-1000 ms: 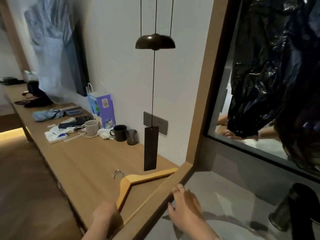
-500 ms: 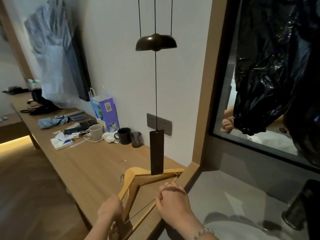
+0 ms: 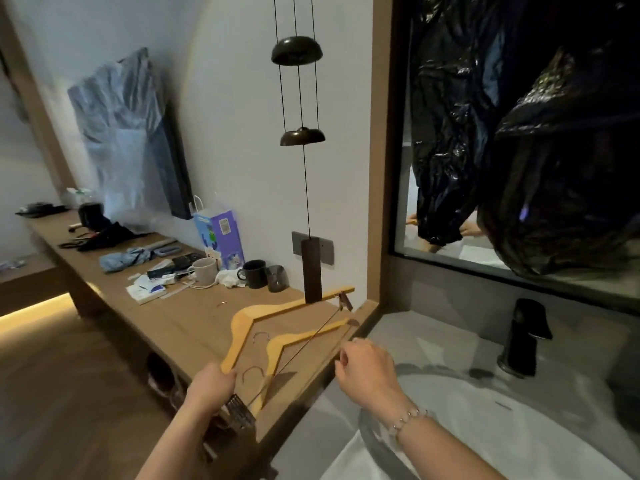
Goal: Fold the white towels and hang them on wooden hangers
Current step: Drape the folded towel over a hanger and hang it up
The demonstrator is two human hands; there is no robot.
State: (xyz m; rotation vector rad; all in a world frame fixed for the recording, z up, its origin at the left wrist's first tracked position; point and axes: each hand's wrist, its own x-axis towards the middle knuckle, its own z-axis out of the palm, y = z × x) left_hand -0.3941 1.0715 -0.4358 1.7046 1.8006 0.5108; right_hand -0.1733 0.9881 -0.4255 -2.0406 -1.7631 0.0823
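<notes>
Two wooden hangers are at the near end of the long wooden counter (image 3: 180, 317). My left hand (image 3: 211, 386) grips the lower left end of the upper hanger (image 3: 277, 308), which is raised and tilted; a clip (image 3: 344, 301) hangs at its far end. The second hanger (image 3: 306, 336) sits just under it, with its metal hook (image 3: 252, 372) near my left hand. My right hand (image 3: 367, 368) hovers with curled fingers at the counter's right edge, apart from both hangers, with nothing visible in it. A white mass (image 3: 485, 431) fills the lower right; towel or basin, I cannot tell.
A dark hanging slat (image 3: 311, 270) on cords dangles just above the upper hanger. Mugs (image 3: 254, 273), a purple paper bag (image 3: 220, 237) and small items crowd the counter farther back. A black tap (image 3: 523, 337) stands at right, and black plastic bags (image 3: 519, 133) cover the mirror.
The two hangers have come apart, the upper one lifted by my left hand. My right hand has let go of the hanger and drawn back to the right.
</notes>
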